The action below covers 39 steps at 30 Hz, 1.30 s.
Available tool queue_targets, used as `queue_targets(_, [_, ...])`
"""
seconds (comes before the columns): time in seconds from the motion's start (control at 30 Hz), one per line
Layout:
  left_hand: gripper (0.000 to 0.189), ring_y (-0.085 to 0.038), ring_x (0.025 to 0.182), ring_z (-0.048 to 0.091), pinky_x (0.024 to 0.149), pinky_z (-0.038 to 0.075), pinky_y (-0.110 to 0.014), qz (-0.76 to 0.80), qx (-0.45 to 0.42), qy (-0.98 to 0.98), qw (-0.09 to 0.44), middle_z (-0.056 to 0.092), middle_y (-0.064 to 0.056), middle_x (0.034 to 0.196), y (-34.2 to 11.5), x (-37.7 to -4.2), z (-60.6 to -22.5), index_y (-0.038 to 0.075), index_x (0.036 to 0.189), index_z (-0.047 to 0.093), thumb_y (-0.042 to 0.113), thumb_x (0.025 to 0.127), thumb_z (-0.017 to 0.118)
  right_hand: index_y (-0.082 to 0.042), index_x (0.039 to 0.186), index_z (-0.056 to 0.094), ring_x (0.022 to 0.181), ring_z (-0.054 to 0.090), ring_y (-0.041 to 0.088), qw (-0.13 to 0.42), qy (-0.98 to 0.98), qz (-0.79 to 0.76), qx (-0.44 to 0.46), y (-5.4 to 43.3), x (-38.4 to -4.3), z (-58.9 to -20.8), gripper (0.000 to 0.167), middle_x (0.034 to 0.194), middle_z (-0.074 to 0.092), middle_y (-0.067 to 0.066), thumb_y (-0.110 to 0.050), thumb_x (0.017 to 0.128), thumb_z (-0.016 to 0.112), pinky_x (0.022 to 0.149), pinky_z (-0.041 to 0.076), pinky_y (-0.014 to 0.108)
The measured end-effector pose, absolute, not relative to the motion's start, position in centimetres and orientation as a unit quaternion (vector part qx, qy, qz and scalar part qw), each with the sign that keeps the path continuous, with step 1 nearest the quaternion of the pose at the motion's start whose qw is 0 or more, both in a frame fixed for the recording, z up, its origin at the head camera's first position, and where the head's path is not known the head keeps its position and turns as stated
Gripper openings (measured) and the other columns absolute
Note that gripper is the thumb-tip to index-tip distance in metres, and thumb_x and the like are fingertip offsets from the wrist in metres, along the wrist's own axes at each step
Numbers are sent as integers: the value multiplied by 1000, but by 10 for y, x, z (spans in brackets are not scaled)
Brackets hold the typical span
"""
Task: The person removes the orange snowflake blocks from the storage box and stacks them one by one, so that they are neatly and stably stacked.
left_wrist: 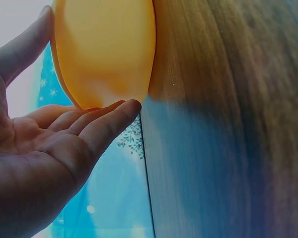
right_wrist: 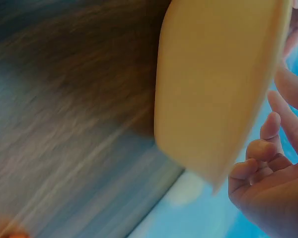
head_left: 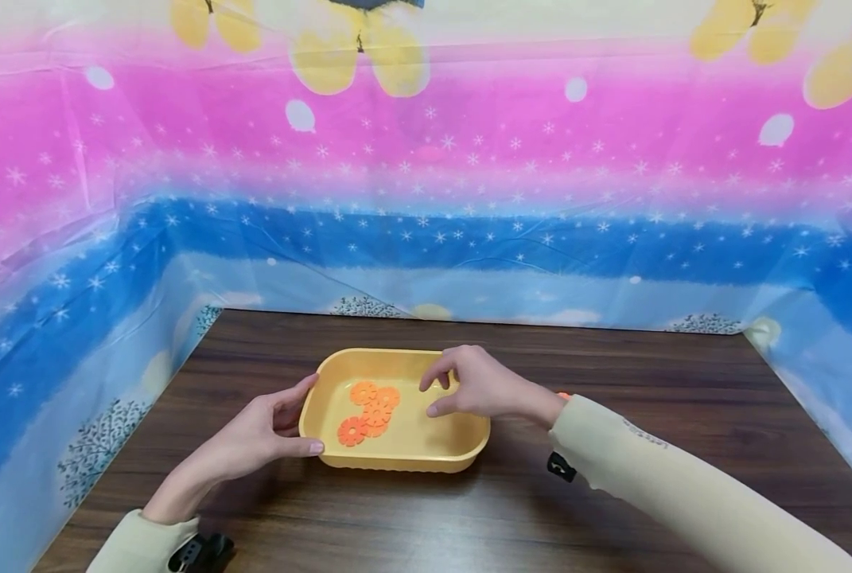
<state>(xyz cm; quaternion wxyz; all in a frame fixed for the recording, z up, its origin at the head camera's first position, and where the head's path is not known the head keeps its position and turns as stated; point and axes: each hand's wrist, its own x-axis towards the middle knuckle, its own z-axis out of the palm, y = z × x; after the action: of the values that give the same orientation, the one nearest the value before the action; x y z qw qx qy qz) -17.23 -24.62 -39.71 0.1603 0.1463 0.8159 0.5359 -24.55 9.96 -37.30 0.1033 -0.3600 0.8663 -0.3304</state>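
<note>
A shallow yellow plastic tray [head_left: 426, 446] stands on the table, with several orange notched interlocking discs [head_left: 352, 430] lying overlapped in its left half. My left hand [head_left: 257, 430] holds the tray by its left end, thumb at the near corner and fingers along the outer wall. In the left wrist view, those fingers [left_wrist: 107, 126] lie against the tray's end. Over the tray's right half hovers my right hand [head_left: 476, 382], thumb and index finger apart, nothing between them. The right wrist view shows its other fingers [right_wrist: 260, 148] loosely bent beside the tray rim.
A dark brown wooden table [head_left: 268, 525] carries the tray. Partly hidden behind the right wrist is a small orange item [head_left: 564, 395] on the table. A printed pink and blue cloth [head_left: 468, 239] hangs around the table's back and sides.
</note>
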Motion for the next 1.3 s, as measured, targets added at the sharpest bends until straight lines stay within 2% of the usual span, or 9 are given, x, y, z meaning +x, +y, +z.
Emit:
queue_targets(0.17, [102, -44, 140, 50, 97, 58, -36, 536, 152, 815, 159, 31, -31, 163, -247, -172, -397, -1, 165, 16, 12, 90, 84, -12, 107, 81, 74, 47, 20, 113, 866, -326, -363, 80, -248, -384, 25, 86, 62, 6, -15, 84, 89, 65, 36, 28])
queue_targets(0.27, [102, -44, 140, 49, 98, 58, -36, 536, 153, 815, 158, 30, -31, 164, -247, -173, -397, -2, 165, 16, 12, 90, 84, -12, 109, 81, 69, 42, 15, 116, 870, -312, -365, 70, -251, -390, 27, 82, 59, 0, -17, 84, 89, 64, 35, 26])
queue_targets(0.4, [102, -44, 140, 49, 98, 58, -36, 536, 155, 815, 158, 30, -31, 164, -247, -173, -397, -3, 165, 16, 12, 90, 84, -12, 111, 81, 68, 39, 13, 130, 869, -308, -365, 60, -254, -395, 29, 81, 59, 0, -18, 84, 90, 64, 35, 25])
queue_targets(0.67, [102, -44, 139, 50, 96, 58, -35, 541, 155, 811, 162, 31, -32, 163, -247, -173, -397, -2, 165, 16, 12, 90, 84, -12, 114, 80, 79, 52, 14, 140, 866, -301, -373, 44, -260, -403, 33, 91, 68, 7, -17, 83, 90, 72, 43, 24])
queue_targets(0.8, [103, -44, 139, 51, 96, 59, -35, 540, 154, 811, 164, 32, -32, 162, -247, -172, -396, -1, 166, 15, 13, 90, 84, -12, 117, 79, 80, 53, 15, 145, 865, -299, -375, 39, -261, -406, 37, 94, 69, 10, -15, 83, 90, 75, 44, 25])
queue_targets(1.07, [103, -44, 140, 49, 97, 58, -35, 534, 152, 815, 166, 31, -32, 163, -248, -172, -397, 0, 166, 15, 15, 90, 84, -11, 122, 78, 80, 53, 11, 156, 865, -293, -376, 32, -262, -411, 39, 88, 66, 1, -15, 85, 88, 78, 46, 24])
queue_targets(1.3, [102, -44, 139, 50, 96, 59, -35, 529, 147, 820, 161, 29, -31, 164, -248, -172, -396, 0, 166, 17, 15, 90, 84, -12, 121, 78, 79, 54, 12, 154, 868, -285, -377, 28, -263, -412, 34, 85, 65, -1, -14, 87, 87, 75, 46, 24])
